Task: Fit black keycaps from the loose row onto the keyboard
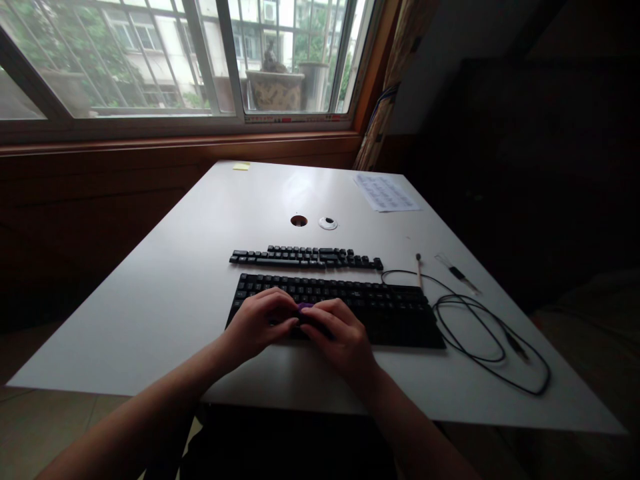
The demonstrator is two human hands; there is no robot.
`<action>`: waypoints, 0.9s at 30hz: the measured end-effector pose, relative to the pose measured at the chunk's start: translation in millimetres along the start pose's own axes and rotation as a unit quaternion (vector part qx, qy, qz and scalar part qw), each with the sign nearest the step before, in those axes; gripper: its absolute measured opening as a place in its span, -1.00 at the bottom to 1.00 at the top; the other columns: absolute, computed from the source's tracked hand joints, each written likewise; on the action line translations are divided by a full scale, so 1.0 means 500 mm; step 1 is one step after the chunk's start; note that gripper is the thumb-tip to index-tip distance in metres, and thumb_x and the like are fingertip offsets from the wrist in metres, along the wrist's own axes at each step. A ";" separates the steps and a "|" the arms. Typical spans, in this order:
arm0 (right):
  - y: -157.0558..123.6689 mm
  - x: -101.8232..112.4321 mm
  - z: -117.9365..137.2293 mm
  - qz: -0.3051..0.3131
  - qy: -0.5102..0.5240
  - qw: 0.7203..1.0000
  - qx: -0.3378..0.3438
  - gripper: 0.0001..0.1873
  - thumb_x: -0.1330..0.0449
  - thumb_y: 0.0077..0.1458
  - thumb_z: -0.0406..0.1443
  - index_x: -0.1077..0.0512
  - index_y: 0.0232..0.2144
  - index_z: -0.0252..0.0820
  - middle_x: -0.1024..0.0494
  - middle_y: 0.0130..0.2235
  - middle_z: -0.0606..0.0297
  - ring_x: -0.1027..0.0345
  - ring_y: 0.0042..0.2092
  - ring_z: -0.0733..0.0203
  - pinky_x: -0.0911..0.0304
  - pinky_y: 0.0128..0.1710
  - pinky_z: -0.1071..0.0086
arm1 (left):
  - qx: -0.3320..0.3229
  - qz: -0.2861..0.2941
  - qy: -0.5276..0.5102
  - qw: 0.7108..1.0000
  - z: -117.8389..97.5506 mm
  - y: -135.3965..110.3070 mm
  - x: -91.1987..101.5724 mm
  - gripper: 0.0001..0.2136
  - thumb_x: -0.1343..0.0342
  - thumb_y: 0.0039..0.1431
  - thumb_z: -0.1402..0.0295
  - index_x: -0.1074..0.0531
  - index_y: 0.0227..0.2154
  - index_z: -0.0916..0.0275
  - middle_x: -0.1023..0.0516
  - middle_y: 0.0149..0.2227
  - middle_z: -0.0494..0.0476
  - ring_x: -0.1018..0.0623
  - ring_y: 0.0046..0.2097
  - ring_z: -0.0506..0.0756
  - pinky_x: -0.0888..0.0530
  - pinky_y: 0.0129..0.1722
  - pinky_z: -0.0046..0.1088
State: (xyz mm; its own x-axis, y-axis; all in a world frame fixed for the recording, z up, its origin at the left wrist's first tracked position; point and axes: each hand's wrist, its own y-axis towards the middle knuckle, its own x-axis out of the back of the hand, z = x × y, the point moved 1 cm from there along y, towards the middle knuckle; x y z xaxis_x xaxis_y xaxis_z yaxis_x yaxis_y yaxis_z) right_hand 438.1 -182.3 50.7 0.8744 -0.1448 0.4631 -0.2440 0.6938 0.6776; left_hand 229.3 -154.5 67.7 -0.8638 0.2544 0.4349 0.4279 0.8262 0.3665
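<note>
A black keyboard (405,328) lies near the front of the white table, its lower part showing no raised keys on the right. Over its middle, my left hand (260,321) and my right hand (345,339) meet with fingers closed. Between the fingertips shows a small purple piece (304,307), perhaps cloth; both hands pinch at it. Whatever else the fingers hold is hidden and dark. Just behind the keyboard, loose black keycaps (300,262) are laid out in rows.
Right of the keyboard lie a small dark-headed brush (419,268), a wire keycap puller (456,272) and a coiled black cable (493,360). Printed sheets (387,193) and a yellow sticky note (241,166) rest at the back. A round cover (328,223) sits beside a hole (299,221) in the tabletop.
</note>
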 end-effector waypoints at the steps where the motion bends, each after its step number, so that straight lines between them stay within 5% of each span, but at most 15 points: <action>1: 0.000 -0.001 0.000 -0.001 -0.002 1.000 0.000 -0.68 -0.34 0.23 -0.36 -0.55 0.03 -0.01 -0.58 -0.16 0.24 -0.51 -0.12 0.16 -0.52 -0.11 0.27 | 0.003 0.001 -0.003 1.000 0.000 0.000 0.000 -0.93 -0.26 0.22 0.43 -0.55 -0.24 0.25 -0.57 -0.24 0.14 -0.60 -0.24 0.06 -0.56 -0.27 -0.47; 27: 0.007 0.015 0.009 0.006 -0.051 0.996 0.076 -0.80 -0.29 0.25 -0.42 -0.57 -0.11 -0.08 -0.59 -0.27 0.25 -0.43 -0.24 0.20 -0.47 -0.21 0.28 | 0.055 0.028 -0.054 0.997 -0.008 -0.002 0.007 -0.89 -0.29 0.22 0.34 -0.57 -0.27 0.27 -0.58 -0.27 0.16 -0.58 -0.27 0.07 -0.54 -0.28 -0.46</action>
State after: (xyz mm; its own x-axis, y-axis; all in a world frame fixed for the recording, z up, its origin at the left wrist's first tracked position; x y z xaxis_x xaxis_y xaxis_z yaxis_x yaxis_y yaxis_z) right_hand 442.0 -184.1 58.8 0.8257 -0.2131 0.5222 -0.3216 0.5827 0.7463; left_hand 226.7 -156.6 72.0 -0.8658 0.3490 0.3586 0.4492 0.8578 0.2496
